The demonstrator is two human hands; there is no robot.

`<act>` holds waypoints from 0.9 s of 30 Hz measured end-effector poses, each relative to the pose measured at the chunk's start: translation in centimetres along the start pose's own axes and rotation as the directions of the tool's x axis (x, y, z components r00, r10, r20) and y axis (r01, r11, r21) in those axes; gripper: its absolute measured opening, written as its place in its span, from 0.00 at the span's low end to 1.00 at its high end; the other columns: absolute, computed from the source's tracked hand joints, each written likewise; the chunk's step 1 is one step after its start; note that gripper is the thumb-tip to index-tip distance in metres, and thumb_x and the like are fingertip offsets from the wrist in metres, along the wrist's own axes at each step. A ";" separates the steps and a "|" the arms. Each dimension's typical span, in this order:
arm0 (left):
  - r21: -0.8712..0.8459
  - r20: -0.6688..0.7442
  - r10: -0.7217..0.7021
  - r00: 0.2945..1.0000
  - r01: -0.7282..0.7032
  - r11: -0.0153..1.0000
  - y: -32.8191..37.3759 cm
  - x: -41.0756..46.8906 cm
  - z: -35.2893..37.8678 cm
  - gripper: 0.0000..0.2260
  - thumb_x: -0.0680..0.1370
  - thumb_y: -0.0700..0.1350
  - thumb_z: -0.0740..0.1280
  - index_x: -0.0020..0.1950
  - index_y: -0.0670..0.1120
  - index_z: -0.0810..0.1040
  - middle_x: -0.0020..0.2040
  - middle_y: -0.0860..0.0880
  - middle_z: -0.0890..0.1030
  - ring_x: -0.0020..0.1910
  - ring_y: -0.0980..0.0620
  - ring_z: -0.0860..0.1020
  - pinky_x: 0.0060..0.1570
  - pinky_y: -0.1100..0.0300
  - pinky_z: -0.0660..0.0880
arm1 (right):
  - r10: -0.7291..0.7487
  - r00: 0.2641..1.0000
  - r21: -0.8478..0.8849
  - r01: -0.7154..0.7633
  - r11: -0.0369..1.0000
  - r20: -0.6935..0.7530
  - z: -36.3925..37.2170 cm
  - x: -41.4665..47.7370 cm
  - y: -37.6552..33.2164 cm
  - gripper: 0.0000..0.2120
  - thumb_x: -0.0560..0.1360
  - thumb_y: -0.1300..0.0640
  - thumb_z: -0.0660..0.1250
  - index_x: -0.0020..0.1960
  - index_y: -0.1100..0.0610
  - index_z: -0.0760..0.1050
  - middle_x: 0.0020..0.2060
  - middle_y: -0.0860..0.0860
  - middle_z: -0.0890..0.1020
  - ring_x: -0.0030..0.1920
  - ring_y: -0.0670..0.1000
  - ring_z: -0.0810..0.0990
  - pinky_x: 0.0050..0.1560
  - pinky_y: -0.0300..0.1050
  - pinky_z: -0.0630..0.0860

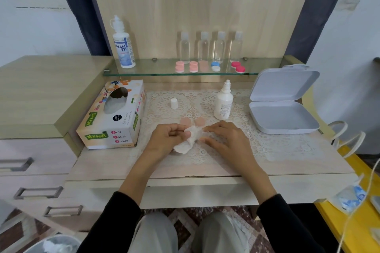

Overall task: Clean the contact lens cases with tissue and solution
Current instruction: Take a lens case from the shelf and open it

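My left hand (170, 136) grips a crumpled white tissue (188, 141) over the lace mat. My right hand (223, 136) pinches the tissue's right end; whatever is wrapped inside is hidden. Two peach caps (186, 121) lie on the mat just behind the hands. An uncapped white solution bottle (223, 102) stands behind my right hand, and its white cap (174, 103) stands apart to the left. The tissue box (115, 115) sits at the left. Several coloured lens cases (215, 66) line the glass shelf.
A big solution bottle (123, 45) and several clear bottles (219, 47) stand on the glass shelf (156, 72). An open grey box (281, 107) lies at the right. Drawers are at the left, a bin (53, 244) below left, and cords hang at the right.
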State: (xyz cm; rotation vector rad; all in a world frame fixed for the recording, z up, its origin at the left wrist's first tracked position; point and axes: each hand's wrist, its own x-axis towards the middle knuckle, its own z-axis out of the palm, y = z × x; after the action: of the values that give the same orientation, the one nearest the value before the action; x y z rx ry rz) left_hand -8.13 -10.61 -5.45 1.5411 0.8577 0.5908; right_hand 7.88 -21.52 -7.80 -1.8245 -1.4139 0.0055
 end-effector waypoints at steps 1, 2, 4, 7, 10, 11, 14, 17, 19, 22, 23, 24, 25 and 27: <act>0.022 -0.041 0.008 0.999 -0.007 1.000 -0.2 0.1 0.0 0.09 0.73 0.40 0.72 0.53 0.40 0.82 0.44 0.44 0.82 0.35 0.55 0.79 0.27 0.67 0.73 | -0.002 1.000 0.000 0.002 1.000 -0.002 0.0 0.0 0.0 0.14 0.72 0.43 0.70 0.54 0.47 0.82 0.49 0.41 0.81 0.53 0.45 0.75 0.52 0.49 0.72; 0.041 -0.077 0.025 0.997 -0.022 0.999 -0.4 0.1 0.0 0.10 0.72 0.41 0.73 0.51 0.40 0.82 0.43 0.43 0.83 0.34 0.55 0.78 0.26 0.66 0.72 | -0.006 1.000 -0.003 0.006 1.000 0.000 0.0 0.0 -0.1 0.13 0.73 0.43 0.70 0.54 0.48 0.82 0.49 0.41 0.81 0.53 0.46 0.75 0.52 0.49 0.72; 0.072 -0.148 0.080 0.986 -0.070 0.995 -0.6 0.1 -0.1 0.08 0.70 0.43 0.75 0.46 0.42 0.83 0.39 0.45 0.83 0.34 0.54 0.78 0.25 0.65 0.71 | -0.014 1.000 -0.011 0.014 1.000 0.004 0.0 0.0 -0.1 0.13 0.73 0.44 0.70 0.53 0.49 0.82 0.49 0.42 0.81 0.53 0.46 0.75 0.53 0.49 0.71; 0.138 -0.281 0.193 0.940 -0.160 0.977 -0.7 -0.2 -0.4 0.04 0.70 0.44 0.75 0.42 0.47 0.82 0.37 0.52 0.81 0.37 0.55 0.78 0.32 0.55 0.77 | -0.016 1.000 -0.028 0.017 0.999 0.004 0.0 0.0 -0.1 0.14 0.73 0.44 0.70 0.53 0.50 0.82 0.49 0.42 0.81 0.52 0.46 0.75 0.54 0.49 0.71; 0.221 -0.329 0.334 0.883 -0.272 0.937 -0.7 -0.3 -0.5 0.03 0.73 0.43 0.72 0.45 0.50 0.81 0.38 0.58 0.80 0.40 0.64 0.78 0.41 0.53 0.78 | -0.050 0.999 -0.087 0.051 0.995 0.014 0.2 -0.1 0.0 0.14 0.73 0.43 0.70 0.52 0.51 0.82 0.49 0.42 0.80 0.51 0.46 0.74 0.52 0.47 0.70; 0.267 -0.312 0.389 0.867 -0.312 0.912 -0.6 -0.3 -0.5 0.03 0.74 0.43 0.71 0.46 0.51 0.81 0.40 0.59 0.81 0.41 0.65 0.77 0.45 0.58 0.76 | -0.054 0.998 -0.100 0.056 0.993 0.019 0.2 -0.1 0.0 0.14 0.72 0.43 0.70 0.52 0.51 0.82 0.49 0.42 0.80 0.51 0.46 0.74 0.51 0.45 0.69; 0.426 -0.189 0.523 0.831 -0.410 0.806 -0.5 -0.1 -0.4 0.06 0.75 0.40 0.69 0.51 0.47 0.82 0.47 0.57 0.81 0.44 0.65 0.77 0.49 0.74 0.68 | -0.059 0.998 -0.125 0.061 0.990 0.020 0.3 0.0 0.1 0.14 0.72 0.42 0.70 0.52 0.50 0.82 0.49 0.41 0.79 0.51 0.45 0.73 0.51 0.44 0.66; 0.532 0.016 0.563 0.827 -0.484 0.695 -0.6 0.0 0.0 0.09 0.76 0.37 0.68 0.53 0.46 0.83 0.49 0.54 0.82 0.48 0.61 0.77 0.51 0.74 0.68 | -0.061 0.998 -0.137 0.064 0.989 0.029 0.4 0.0 0.3 0.14 0.72 0.41 0.69 0.52 0.48 0.81 0.49 0.40 0.78 0.51 0.43 0.72 0.52 0.42 0.64; 0.621 0.113 0.559 0.822 -0.497 0.606 -0.7 0.0 0.4 0.09 0.75 0.38 0.69 0.53 0.48 0.83 0.50 0.53 0.83 0.50 0.54 0.78 0.52 0.65 0.70 | -0.067 0.997 -0.140 0.071 0.988 0.035 0.4 0.1 0.4 0.14 0.72 0.41 0.69 0.51 0.48 0.82 0.48 0.40 0.78 0.51 0.44 0.72 0.53 0.42 0.64; 0.708 0.150 0.546 0.825 -0.475 0.523 -0.4 -0.1 0.5 0.09 0.74 0.39 0.70 0.52 0.50 0.84 0.50 0.53 0.84 0.50 0.50 0.77 0.50 0.59 0.70 | -0.063 0.997 -0.144 0.068 0.987 0.039 0.5 0.1 0.4 0.14 0.72 0.41 0.69 0.52 0.49 0.82 0.49 0.40 0.78 0.52 0.44 0.73 0.54 0.43 0.64; 0.722 0.156 0.531 0.833 -0.463 0.514 -0.2 -0.3 0.5 0.08 0.74 0.41 0.71 0.51 0.51 0.84 0.49 0.53 0.84 0.50 0.51 0.77 0.49 0.57 0.72 | -0.064 0.997 -0.148 0.069 0.987 0.038 0.6 0.1 0.4 0.15 0.72 0.40 0.69 0.52 0.49 0.82 0.49 0.40 0.79 0.52 0.44 0.73 0.54 0.43 0.65; 0.739 0.161 0.510 0.845 -0.446 0.506 -0.1 -0.5 0.6 0.08 0.74 0.45 0.71 0.51 0.53 0.84 0.49 0.54 0.83 0.51 0.52 0.77 0.49 0.55 0.72 | -0.069 0.997 -0.150 0.073 0.986 0.036 0.6 0.1 0.5 0.15 0.72 0.40 0.69 0.52 0.49 0.82 0.49 0.41 0.79 0.52 0.44 0.73 0.53 0.43 0.65; 0.759 0.161 0.484 0.860 -0.422 0.495 0.1 -0.7 0.7 0.08 0.74 0.47 0.71 0.52 0.55 0.83 0.49 0.54 0.83 0.51 0.52 0.77 0.49 0.55 0.73 | -0.074 0.997 -0.152 0.078 0.985 0.035 0.6 0.1 0.5 0.15 0.72 0.40 0.69 0.51 0.49 0.82 0.48 0.41 0.79 0.52 0.45 0.73 0.53 0.43 0.66; 0.804 0.143 0.447 0.883 -0.367 0.468 0.4 -1.3 0.9 0.08 0.75 0.51 0.70 0.53 0.58 0.81 0.50 0.55 0.81 0.51 0.53 0.76 0.48 0.56 0.73 | -0.081 0.996 -0.153 0.086 0.985 0.035 0.6 0.1 0.5 0.16 0.72 0.39 0.69 0.51 0.49 0.82 0.48 0.41 0.79 0.51 0.45 0.74 0.53 0.44 0.65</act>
State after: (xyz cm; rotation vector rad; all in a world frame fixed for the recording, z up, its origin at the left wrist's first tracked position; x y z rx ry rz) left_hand -8.12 -12.15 -5.04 2.6678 0.8741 0.6383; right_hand 8.05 -21.10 -8.44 -1.8944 -1.5468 -0.1244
